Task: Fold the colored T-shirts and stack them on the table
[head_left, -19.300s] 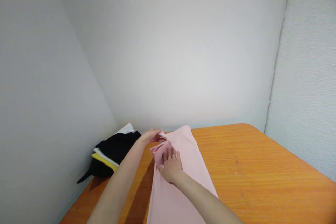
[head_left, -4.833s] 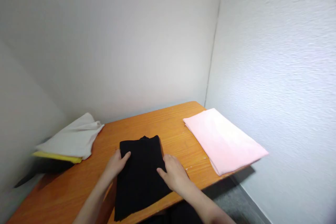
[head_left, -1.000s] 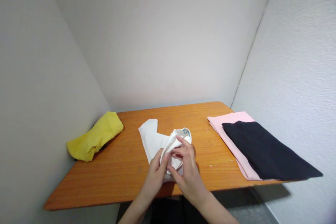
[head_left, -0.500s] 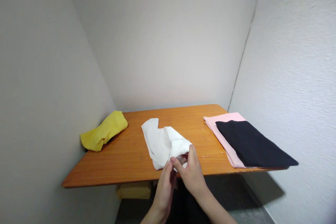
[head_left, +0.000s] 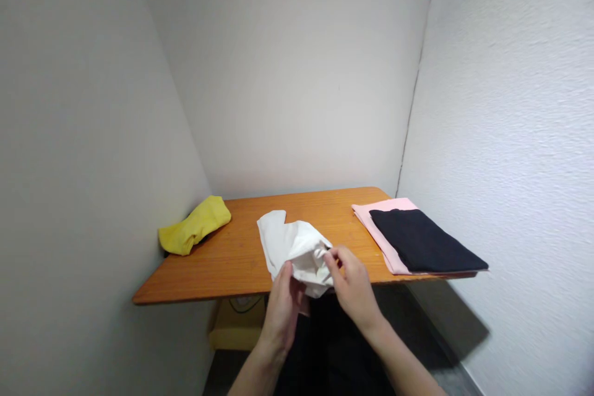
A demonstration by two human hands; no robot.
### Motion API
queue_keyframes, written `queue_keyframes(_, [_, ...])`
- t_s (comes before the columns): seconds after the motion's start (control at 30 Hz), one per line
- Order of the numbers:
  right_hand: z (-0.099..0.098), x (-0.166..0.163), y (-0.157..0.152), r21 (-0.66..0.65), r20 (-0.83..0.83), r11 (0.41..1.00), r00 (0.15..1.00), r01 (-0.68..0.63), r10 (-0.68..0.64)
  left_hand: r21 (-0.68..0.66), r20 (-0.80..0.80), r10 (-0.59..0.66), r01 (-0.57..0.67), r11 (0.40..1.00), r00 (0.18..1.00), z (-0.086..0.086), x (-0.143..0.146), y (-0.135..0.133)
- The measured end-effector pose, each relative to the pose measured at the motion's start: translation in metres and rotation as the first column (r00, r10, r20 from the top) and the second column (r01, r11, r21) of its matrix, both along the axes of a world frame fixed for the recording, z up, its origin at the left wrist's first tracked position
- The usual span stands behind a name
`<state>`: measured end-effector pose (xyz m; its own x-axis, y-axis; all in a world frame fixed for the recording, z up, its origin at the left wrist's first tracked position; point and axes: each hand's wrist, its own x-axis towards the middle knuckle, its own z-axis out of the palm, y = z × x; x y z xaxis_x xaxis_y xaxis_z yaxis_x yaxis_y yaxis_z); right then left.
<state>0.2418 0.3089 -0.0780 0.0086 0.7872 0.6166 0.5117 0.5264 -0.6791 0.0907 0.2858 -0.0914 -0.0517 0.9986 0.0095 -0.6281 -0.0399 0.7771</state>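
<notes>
A white cloth garment [head_left: 291, 241] lies partly on the wooden table, its near end lifted over the front edge and opened up. My left hand [head_left: 283, 306] grips the near rim of this opening, thumb on top and the other fingers mostly hidden beneath. On the other side, my right hand [head_left: 350, 281] pinches bunched white fabric between thumb and fingers. The exact kind of garment cannot be made out.
The wooden table [head_left: 223, 272] stands against the walls. A bundled yellow cloth [head_left: 197, 224] lies at its left edge. At the right, a folded black cloth [head_left: 424, 240] rests on a folded pink cloth [head_left: 387, 257]. Below the table is a cardboard box [head_left: 236, 325].
My hands have moved apart, spreading the white garment's near end wider. The right hand now pinches fabric at the opening's right side. The camera view has shifted slightly.
</notes>
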Motion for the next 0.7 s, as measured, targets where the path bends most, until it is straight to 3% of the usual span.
queue_keyframes(0.1, [0.038,0.042,0.030,0.046,-0.072,0.981,0.980,0.188,-0.185,0.104,-0.257,0.175,-0.153,0.983,0.950,0.030,-0.052,0.030])
queue_keyframes(0.23, [0.101,0.096,0.060,0.191,-0.093,0.908,0.928,0.373,-0.361,0.319,-0.556,0.422,-0.285,0.904,0.716,0.089,-0.128,0.066])
queue_keyframes(0.3, [0.133,0.113,0.065,0.313,-0.053,0.846,0.897,0.432,-0.439,0.466,-0.647,0.539,-0.279,0.839,0.539,0.125,-0.152,0.071])
queue_keyframes(0.33, [0.149,0.118,0.064,0.388,-0.022,0.805,0.878,0.449,-0.479,0.564,-0.683,0.619,-0.259,0.784,0.387,0.144,-0.160,0.070])
queue_keyframes(0.43, [0.196,0.127,0.052,0.610,0.028,0.636,0.789,0.473,-0.614,0.830,-0.558,0.801,-0.149,0.537,-0.220,0.200,-0.169,0.054])
queue_keyframes(0.5, [0.226,0.131,0.037,0.714,-0.007,0.506,0.727,0.484,-0.686,0.926,-0.363,0.773,-0.108,0.362,-0.520,0.232,-0.167,0.038])
queue_keyframes(0.57, [0.250,0.135,0.019,0.764,-0.045,0.414,0.681,0.495,-0.731,0.968,-0.230,0.691,-0.087,0.235,-0.685,0.257,-0.164,0.026])
queue_keyframes(0.63, [0.269,0.142,0.000,0.777,-0.054,0.371,0.641,0.508,-0.765,0.982,-0.170,0.649,-0.074,0.173,-0.742,0.275,-0.160,0.020])
queue_keyframes(0.7, [0.280,0.151,-0.015,0.753,-0.040,0.384,0.620,0.534,-0.784,0.989,-0.134,0.649,-0.057,0.139,-0.749,0.288,-0.157,0.017])
